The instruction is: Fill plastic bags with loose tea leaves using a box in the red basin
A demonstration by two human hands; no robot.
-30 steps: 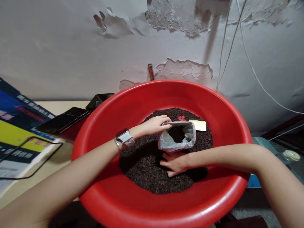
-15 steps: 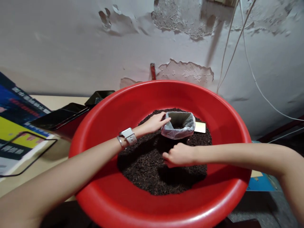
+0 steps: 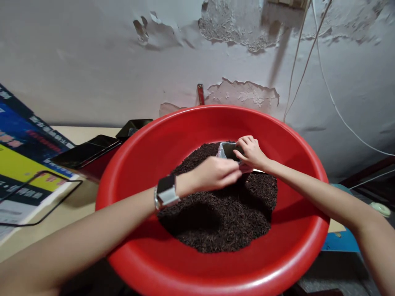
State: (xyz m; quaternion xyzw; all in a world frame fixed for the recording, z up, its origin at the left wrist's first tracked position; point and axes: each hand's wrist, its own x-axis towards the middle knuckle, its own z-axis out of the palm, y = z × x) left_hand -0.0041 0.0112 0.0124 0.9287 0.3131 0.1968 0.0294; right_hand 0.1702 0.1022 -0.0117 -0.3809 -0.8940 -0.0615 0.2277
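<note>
A red tub (image 3: 216,271) holds a heap of dark, loose material (image 3: 228,230) that looks like dried tea leaves. On the far side of the heap stands an upright bag (image 3: 227,149) with a grey inside and a clear plastic liner turned over its rim. My right hand (image 3: 249,152) grips the bag's right rim, fingers bent over the edge. Just in front of the bag is my left hand (image 3: 214,172), slightly blurred, its fingers closed together and covering part of the bag's front. What those fingers hold, if anything, is hidden.
A thin pale flat object (image 3: 258,170) shows behind my right wrist. Left of the tub are black trays (image 3: 89,151), a printed box (image 3: 24,164) and a black wire frame (image 3: 58,201). Cords (image 3: 327,86) hang along the peeling wall (image 3: 92,61).
My left hand has let go of the bag's left rim and moved in front of it. My right hand has risen from over the heap and taken the bag's right rim.
</note>
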